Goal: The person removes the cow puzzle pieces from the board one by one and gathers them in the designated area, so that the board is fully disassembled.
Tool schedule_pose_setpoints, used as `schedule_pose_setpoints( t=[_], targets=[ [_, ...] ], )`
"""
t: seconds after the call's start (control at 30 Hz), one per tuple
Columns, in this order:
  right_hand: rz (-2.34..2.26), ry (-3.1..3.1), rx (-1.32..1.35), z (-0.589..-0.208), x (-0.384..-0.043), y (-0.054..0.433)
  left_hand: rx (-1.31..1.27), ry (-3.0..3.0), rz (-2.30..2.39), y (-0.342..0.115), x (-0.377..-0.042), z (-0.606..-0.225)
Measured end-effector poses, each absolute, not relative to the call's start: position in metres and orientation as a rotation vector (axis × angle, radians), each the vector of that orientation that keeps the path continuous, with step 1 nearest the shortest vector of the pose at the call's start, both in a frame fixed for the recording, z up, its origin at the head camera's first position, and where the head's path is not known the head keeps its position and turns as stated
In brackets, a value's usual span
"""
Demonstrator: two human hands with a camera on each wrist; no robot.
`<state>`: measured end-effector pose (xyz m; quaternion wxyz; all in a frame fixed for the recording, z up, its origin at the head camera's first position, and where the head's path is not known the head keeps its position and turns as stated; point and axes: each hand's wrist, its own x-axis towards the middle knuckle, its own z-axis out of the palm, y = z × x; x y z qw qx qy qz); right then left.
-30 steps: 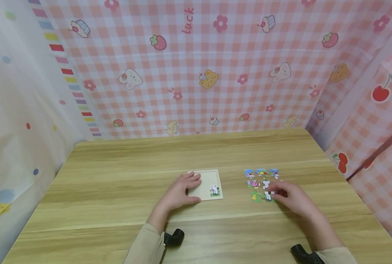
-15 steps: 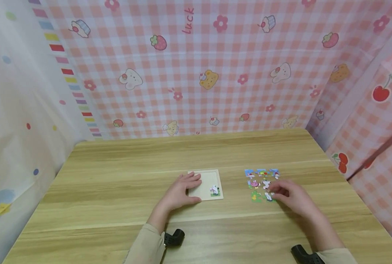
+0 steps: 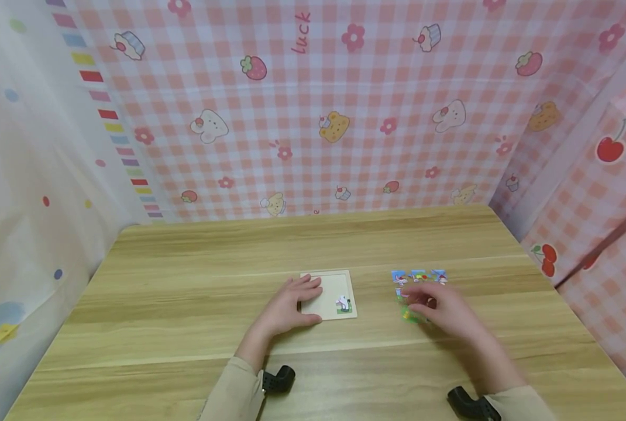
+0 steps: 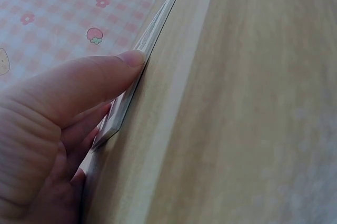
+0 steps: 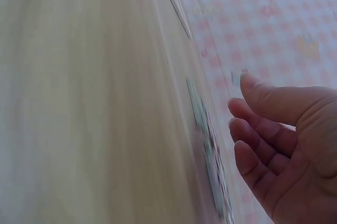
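A pale square puzzle board (image 3: 326, 286) lies on the table, with one puzzle piece (image 3: 344, 303) in its lower right corner. My left hand (image 3: 286, 304) holds the board at its left side, thumb on the near rim and fingers over the left part. In the left wrist view the thumb (image 4: 100, 79) presses the rim (image 4: 124, 108). To the right, several colourful puzzle pieces (image 3: 420, 276) lie in rows. My right hand (image 3: 444, 307) hovers over them and hides some. In the right wrist view its thumb and fingers are apart, with no piece visible between them.
The wood-grain table (image 3: 213, 251) reaches back to a pink checked curtain (image 3: 292, 88). More curtains hang at the left (image 3: 39, 193) and right (image 3: 602, 193). A black wrist device (image 3: 278, 380) sits on the left wrist, another (image 3: 471, 403) on the right.
My right hand has shifted left, from the right edge of the puzzle pieces to above their middle, covering more of them. The left hand and the board have stayed in place.
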<state>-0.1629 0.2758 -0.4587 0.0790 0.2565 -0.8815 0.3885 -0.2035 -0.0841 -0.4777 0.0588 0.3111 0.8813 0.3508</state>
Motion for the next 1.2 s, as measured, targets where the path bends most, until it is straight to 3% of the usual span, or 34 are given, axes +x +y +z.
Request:
schedule_pose_setpoints(
  t=[0.63, 1.2],
  targets=[
    [1.167, -2.755, 0.946, -0.465, -0.188, 0.192, 0.944, 2.667, 1.071, -0.084, -0.202, -0.476],
    [1.114, -2.88, 0.933, -0.46, -0.198, 0.17, 0.943, 2.663, 1.08, -0.084, -0.202, -0.476]
  ],
)
